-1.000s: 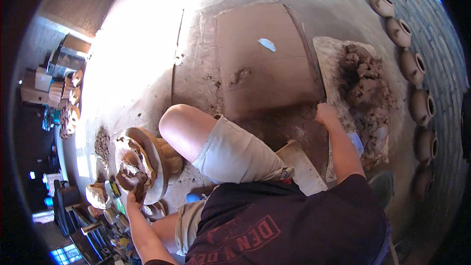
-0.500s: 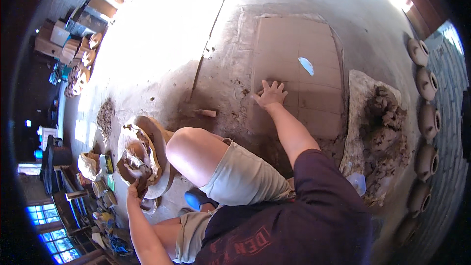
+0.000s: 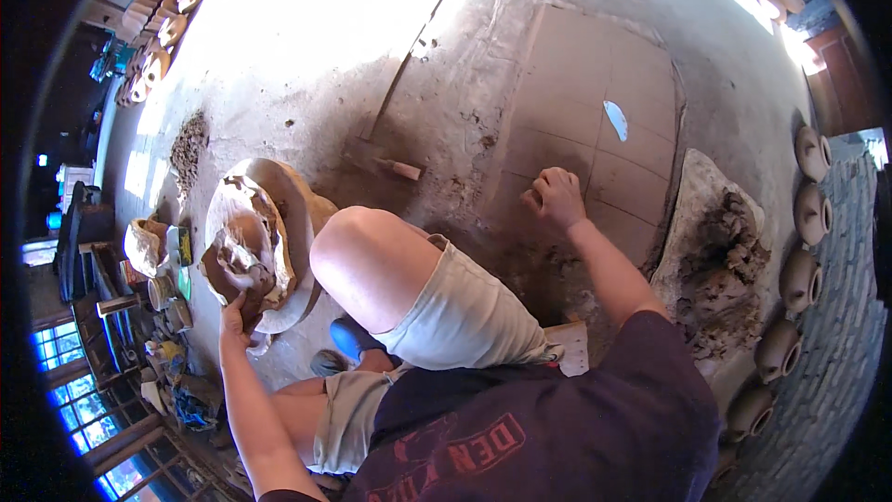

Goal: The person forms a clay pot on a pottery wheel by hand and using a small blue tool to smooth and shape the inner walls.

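Observation:
My left hand point(image 3: 236, 314) grips the rim of a brown clay piece point(image 3: 223, 274), which lies inside a pale, uneven mould point(image 3: 285, 271) on a round stand point(image 3: 301, 195) left of my raised knee. My right hand point(image 3: 557, 200) is over the near part of a flat clay slab point(image 3: 576, 65) scored into squares. Its fingers are curled down toward the surface; whatever they might hold is hidden. A pale blue oval piece point(image 3: 615, 120) lies on the slab.
A wooden-handled tool point(image 3: 405, 170) lies on the floor. At right are a clay heap point(image 3: 729, 260) on a sheet and a row of pots point(image 3: 801, 284). Tools and containers point(image 3: 163, 293) crowd the left, with stacked pottery point(image 3: 158, 65) farther back.
My right hand moved from the slab's near right corner to spread over it, then curled its fingers. My left hand stayed on the clay piece. The view has shifted.

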The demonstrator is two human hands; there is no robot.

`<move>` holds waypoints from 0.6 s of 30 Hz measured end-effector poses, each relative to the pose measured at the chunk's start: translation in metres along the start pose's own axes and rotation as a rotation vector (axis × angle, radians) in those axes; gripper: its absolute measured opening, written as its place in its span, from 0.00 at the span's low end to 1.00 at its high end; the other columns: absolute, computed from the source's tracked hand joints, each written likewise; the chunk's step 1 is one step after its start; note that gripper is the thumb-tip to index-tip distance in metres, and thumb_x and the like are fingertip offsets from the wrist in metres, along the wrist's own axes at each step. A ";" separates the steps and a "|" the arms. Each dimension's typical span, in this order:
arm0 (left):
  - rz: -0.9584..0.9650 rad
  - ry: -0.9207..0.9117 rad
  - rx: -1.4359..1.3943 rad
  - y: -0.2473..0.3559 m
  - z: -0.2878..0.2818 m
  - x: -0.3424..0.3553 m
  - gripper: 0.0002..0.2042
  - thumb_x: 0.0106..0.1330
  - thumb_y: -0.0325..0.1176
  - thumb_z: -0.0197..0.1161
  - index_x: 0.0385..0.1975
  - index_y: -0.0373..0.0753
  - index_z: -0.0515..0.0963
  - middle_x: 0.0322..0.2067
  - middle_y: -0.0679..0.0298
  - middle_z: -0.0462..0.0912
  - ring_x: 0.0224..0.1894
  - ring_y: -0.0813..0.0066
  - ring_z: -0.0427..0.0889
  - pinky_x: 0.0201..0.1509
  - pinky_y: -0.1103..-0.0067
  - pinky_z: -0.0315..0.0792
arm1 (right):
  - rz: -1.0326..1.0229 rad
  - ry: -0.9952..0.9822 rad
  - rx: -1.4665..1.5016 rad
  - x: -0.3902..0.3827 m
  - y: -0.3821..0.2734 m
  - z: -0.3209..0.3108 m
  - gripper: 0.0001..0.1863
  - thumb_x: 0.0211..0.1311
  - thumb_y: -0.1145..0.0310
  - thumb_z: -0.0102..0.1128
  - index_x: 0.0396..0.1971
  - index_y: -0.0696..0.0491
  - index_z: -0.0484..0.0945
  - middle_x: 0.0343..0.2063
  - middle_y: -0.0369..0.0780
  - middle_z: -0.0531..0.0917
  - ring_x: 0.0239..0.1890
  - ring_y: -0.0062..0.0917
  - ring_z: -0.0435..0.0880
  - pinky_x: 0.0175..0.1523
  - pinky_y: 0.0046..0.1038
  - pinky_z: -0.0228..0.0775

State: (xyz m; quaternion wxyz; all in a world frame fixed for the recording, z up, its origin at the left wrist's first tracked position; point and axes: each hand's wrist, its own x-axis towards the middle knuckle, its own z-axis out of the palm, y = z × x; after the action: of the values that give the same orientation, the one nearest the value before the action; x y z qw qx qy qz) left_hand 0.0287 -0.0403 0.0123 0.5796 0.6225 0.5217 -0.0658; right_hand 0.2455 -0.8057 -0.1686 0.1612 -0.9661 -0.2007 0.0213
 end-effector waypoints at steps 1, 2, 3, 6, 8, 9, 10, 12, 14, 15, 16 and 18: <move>0.009 0.026 -0.012 -0.002 -0.004 -0.003 0.16 0.74 0.43 0.69 0.55 0.44 0.83 0.45 0.65 0.91 0.40 0.67 0.91 0.35 0.71 0.84 | -0.031 0.172 -0.144 -0.014 -0.026 -0.019 0.19 0.62 0.51 0.72 0.47 0.47 0.86 0.51 0.41 0.84 0.56 0.43 0.78 0.57 0.51 0.76; 0.006 0.034 -0.012 -0.004 -0.011 -0.009 0.16 0.74 0.43 0.69 0.55 0.44 0.83 0.45 0.65 0.91 0.40 0.67 0.91 0.35 0.71 0.84 | -0.051 0.257 -0.213 -0.015 -0.034 -0.020 0.22 0.61 0.51 0.73 0.50 0.46 0.85 0.53 0.41 0.82 0.57 0.44 0.77 0.57 0.50 0.76; -0.011 0.016 0.014 0.003 -0.008 -0.006 0.16 0.74 0.44 0.69 0.54 0.43 0.83 0.43 0.64 0.91 0.39 0.67 0.90 0.35 0.71 0.84 | -0.038 0.344 -0.295 -0.025 -0.035 -0.027 0.24 0.61 0.51 0.74 0.54 0.45 0.83 0.55 0.41 0.81 0.58 0.45 0.76 0.57 0.49 0.77; -0.027 -0.042 0.043 0.011 -0.002 -0.002 0.16 0.76 0.43 0.66 0.52 0.38 0.83 0.40 0.61 0.90 0.35 0.67 0.89 0.35 0.72 0.83 | 0.024 0.225 -0.260 -0.031 -0.006 -0.007 0.35 0.58 0.51 0.76 0.66 0.41 0.75 0.59 0.41 0.76 0.63 0.49 0.72 0.59 0.48 0.78; -0.025 -0.147 0.052 0.022 -0.018 0.000 0.16 0.79 0.44 0.61 0.55 0.41 0.83 0.43 0.63 0.90 0.37 0.69 0.88 0.35 0.73 0.82 | -0.105 0.186 -0.113 -0.012 0.022 0.012 0.21 0.66 0.51 0.66 0.55 0.43 0.80 0.55 0.40 0.80 0.58 0.48 0.77 0.54 0.53 0.80; -0.039 -0.169 0.062 0.018 -0.016 0.004 0.17 0.80 0.46 0.58 0.58 0.43 0.83 0.46 0.65 0.90 0.39 0.70 0.88 0.37 0.75 0.81 | -0.026 0.106 -0.086 -0.006 0.031 0.016 0.26 0.63 0.52 0.69 0.58 0.45 0.78 0.55 0.42 0.80 0.60 0.48 0.76 0.55 0.52 0.80; -0.036 -0.312 0.082 0.015 0.001 0.008 0.18 0.81 0.46 0.57 0.60 0.44 0.82 0.48 0.67 0.91 0.42 0.71 0.89 0.40 0.75 0.81 | 0.067 0.019 -0.068 -0.005 0.042 0.017 0.31 0.60 0.53 0.73 0.61 0.46 0.76 0.56 0.43 0.79 0.61 0.48 0.75 0.56 0.51 0.80; -0.045 -0.181 0.139 0.025 -0.009 0.014 0.18 0.80 0.47 0.58 0.60 0.44 0.81 0.45 0.67 0.91 0.38 0.71 0.89 0.35 0.76 0.80 | 0.280 0.122 0.054 0.014 0.041 0.005 0.25 0.67 0.50 0.68 0.52 0.56 0.81 0.49 0.51 0.84 0.55 0.50 0.82 0.54 0.51 0.80; -0.061 -0.135 0.140 0.019 -0.002 0.015 0.18 0.80 0.48 0.58 0.59 0.45 0.81 0.42 0.67 0.91 0.34 0.70 0.89 0.32 0.76 0.79 | 0.517 0.120 0.224 0.018 0.057 -0.031 0.27 0.71 0.46 0.63 0.50 0.59 0.81 0.47 0.54 0.86 0.53 0.53 0.84 0.55 0.53 0.80; -0.062 -0.146 0.153 0.019 -0.003 0.015 0.18 0.80 0.48 0.58 0.59 0.45 0.81 0.42 0.67 0.91 0.34 0.70 0.89 0.32 0.76 0.79 | 0.726 0.115 0.409 0.019 0.057 -0.051 0.31 0.75 0.42 0.57 0.47 0.62 0.81 0.45 0.58 0.87 0.52 0.56 0.86 0.55 0.55 0.79; -0.063 -0.161 0.150 0.018 -0.005 0.013 0.17 0.81 0.47 0.57 0.58 0.45 0.81 0.40 0.67 0.91 0.33 0.70 0.89 0.31 0.76 0.79 | 0.750 0.205 0.371 0.009 0.063 -0.072 0.35 0.76 0.38 0.54 0.45 0.62 0.81 0.44 0.61 0.87 0.50 0.58 0.88 0.56 0.53 0.79; -0.063 -0.141 0.139 0.018 -0.026 -0.001 0.16 0.81 0.47 0.57 0.57 0.45 0.81 0.39 0.67 0.91 0.32 0.70 0.89 0.31 0.76 0.79 | 0.797 0.313 0.423 -0.007 0.056 -0.142 0.34 0.76 0.37 0.53 0.45 0.60 0.81 0.41 0.59 0.88 0.45 0.59 0.88 0.55 0.53 0.79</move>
State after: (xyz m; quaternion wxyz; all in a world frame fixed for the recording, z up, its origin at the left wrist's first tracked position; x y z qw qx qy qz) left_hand 0.0283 -0.0162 0.0330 0.5680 0.6383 0.4932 -0.1636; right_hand 0.2758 -0.8999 -0.0517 0.3618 -0.9054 0.2211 -0.0241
